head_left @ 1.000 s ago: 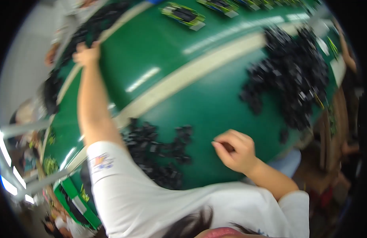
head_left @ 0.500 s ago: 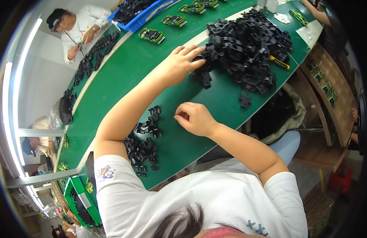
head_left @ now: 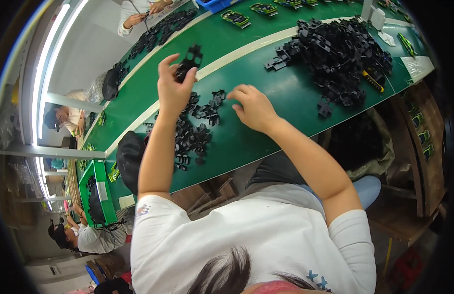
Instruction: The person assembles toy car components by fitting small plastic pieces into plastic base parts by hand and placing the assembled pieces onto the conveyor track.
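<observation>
Raised over the green bench (head_left: pixel 246 139), my left hand (head_left: pixel 174 89) grips a black plastic part (head_left: pixel 189 62) between thumb and fingers. Its frame-like end sticks up past the fingertips. My right hand (head_left: pixel 255 108) hovers beside a smaller group of black plastic parts (head_left: pixel 193 139); its fingers are half curled, with a gap to the thumb and nothing seen between them. A large heap of similar black parts (head_left: pixel 335 61) lies at the far right of the bench.
A yellow and black cutter (head_left: pixel 373 81) lies against the heap's right side. Green toy-car-like assemblies (head_left: pixel 235 18) line the far strip. Black parts also lie before a co-worker across the bench (head_left: pixel 161 29). A green crate (head_left: pixel 97 193) stands at left, an open sack (head_left: pixel 359 142) below the bench edge.
My left hand has left the heap, swinging left with a black part in its grip. My right hand's fingers have loosened. The whole view has shifted, showing more of the bench's left end.
</observation>
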`<state>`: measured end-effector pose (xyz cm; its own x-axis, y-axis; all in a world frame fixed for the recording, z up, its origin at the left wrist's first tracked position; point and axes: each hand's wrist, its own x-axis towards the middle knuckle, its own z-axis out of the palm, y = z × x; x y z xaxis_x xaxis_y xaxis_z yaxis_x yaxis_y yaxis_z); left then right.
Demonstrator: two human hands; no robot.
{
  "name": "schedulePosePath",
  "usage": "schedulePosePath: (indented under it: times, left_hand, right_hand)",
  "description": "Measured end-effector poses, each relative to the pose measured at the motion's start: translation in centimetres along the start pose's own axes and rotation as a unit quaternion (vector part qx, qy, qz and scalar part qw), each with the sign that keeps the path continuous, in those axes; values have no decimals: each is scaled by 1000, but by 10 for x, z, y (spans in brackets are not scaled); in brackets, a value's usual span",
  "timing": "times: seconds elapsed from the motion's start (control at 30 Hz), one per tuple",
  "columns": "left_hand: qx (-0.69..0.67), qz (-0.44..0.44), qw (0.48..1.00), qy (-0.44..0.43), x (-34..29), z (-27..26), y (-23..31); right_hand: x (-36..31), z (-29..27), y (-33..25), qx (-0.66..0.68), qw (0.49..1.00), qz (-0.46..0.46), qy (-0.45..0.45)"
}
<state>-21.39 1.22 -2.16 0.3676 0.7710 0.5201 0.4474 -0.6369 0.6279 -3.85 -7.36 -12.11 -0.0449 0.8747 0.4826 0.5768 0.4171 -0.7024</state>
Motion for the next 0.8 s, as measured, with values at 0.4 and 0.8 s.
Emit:
schedulePosePath:
  times: [0.4,0.8]
  left_hand:
    - [-346,-214,901,149,-73,11,-21]
    - [-352,-233,896,138,-71,18,-35]
  right_hand:
    - [9,-8,15,-158,984,-51,-58]
    - [2,-20,49,-202,971,-127,-31]
